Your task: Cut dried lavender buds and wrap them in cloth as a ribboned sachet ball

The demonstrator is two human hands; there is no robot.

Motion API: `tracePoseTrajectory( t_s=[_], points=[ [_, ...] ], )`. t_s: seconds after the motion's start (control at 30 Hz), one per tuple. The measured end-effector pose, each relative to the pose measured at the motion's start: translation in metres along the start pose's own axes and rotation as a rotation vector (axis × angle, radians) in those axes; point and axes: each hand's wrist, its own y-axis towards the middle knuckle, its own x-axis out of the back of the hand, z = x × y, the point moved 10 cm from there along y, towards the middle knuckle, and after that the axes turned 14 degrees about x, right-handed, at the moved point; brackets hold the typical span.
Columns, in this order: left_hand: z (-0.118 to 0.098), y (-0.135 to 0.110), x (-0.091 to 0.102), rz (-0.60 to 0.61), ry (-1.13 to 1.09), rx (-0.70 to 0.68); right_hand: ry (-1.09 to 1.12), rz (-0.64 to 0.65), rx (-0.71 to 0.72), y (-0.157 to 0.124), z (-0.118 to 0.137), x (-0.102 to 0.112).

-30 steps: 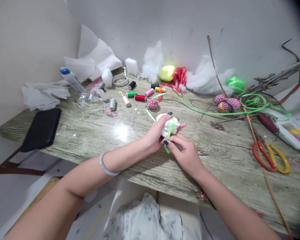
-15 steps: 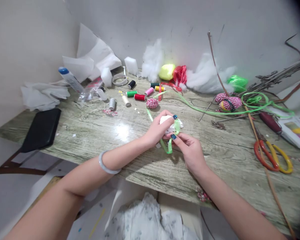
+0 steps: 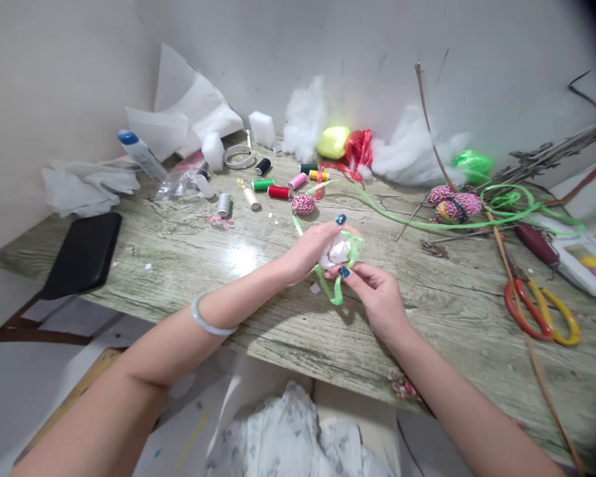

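My left hand cradles a small white bundle that looks like foam or wadding. Its thumb is raised off the front, and its other fingers are mostly hidden behind the bundle. A light green ribbon passes round the bundle's right side, and a loose loop of it hangs below. At the bundle's lower edge, my right hand is closed in a pinch on the ribbon, thumb on top. Just behind my hands lies a ball of red-and-white twine.
Several thread spools lie beyond my hands, with white stuffing along the wall. Scissors, dry twigs and a long brown stem are at right. A black phone rests at the left table edge.
My left thumb has lifted off the bundle and moved up, exposing more of its white front. The ribbon now spreads along the bundle's upper right. My right hand stays nearly in place.
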Motion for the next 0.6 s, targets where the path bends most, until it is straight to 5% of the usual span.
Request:
tracePoseTrajectory(
  t_s=[0.27, 0.4, 0.6],
  points=[
    [0.007, 0.004, 0.007, -0.153, -0.006, -0.018, 0.015, 0.029, -0.012, -0.004, -0.001, -0.006],
    [0.008, 0.002, 0.017, -0.285, -0.215, -0.052, -0.222, 0.111, 0.151, -0.003, 0.015, -0.009],
    [0.011, 0.003, 0.021, -0.268, -0.415, -0.024, -0.451, 0.254, 0.379, -0.007, 0.039, -0.025]
  ],
)
